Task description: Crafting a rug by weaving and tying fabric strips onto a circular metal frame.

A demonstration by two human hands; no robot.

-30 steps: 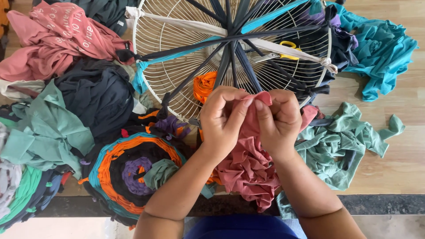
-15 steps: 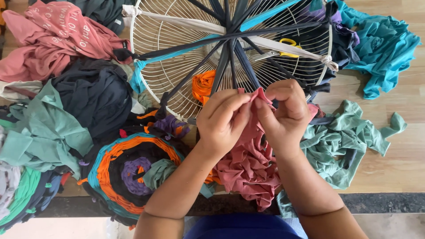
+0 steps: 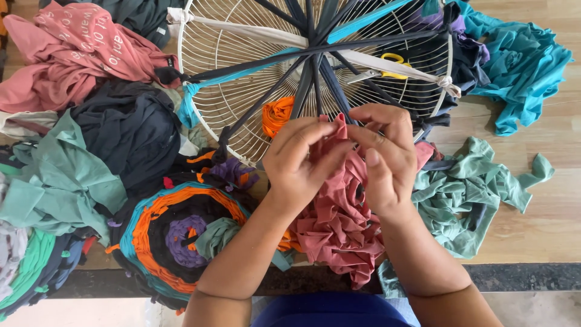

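Far on the left lies a pink shirt point(image 3: 66, 57), crumpled up. Below it sits a dark cloth heap point(image 3: 130, 130), and next to that a pale green cloth point(image 3: 57, 181). Near the bottom is a round woven mat point(image 3: 175, 236) with rings of teal, orange, black and purple.

Above the mat is a big white wire fan guard point(image 3: 230, 79), lying flat. Long strips of cloth, dark and blue and cream, are stretched across it like wheel spokes. A little orange coil point(image 3: 277, 115) sits near the middle of the spokes. Yellow-handled scissors point(image 3: 382, 68) rest on the wire, well above the hands.

Now the hands. The left hand point(image 3: 299, 163) and the right hand point(image 3: 384, 157) are close together, just below the middle of the guard. Both pinch the top end of a red cloth strip point(image 3: 339, 212). The fingers are shut tight on it, thumbs touching the cloth. The strip hangs down from the pinch toward the person, so its long way runs up and down, and most of it bunches in a soft pile between the two arms. The top end pokes up just at the wire spokes, very near the orange coil. Both hands are about as near to that end as each other.

To the right lies a light green cloth point(image 3: 478, 194) on the wooden floor point(image 3: 544, 224), and a teal cloth point(image 3: 520, 66) sits up in the corner.
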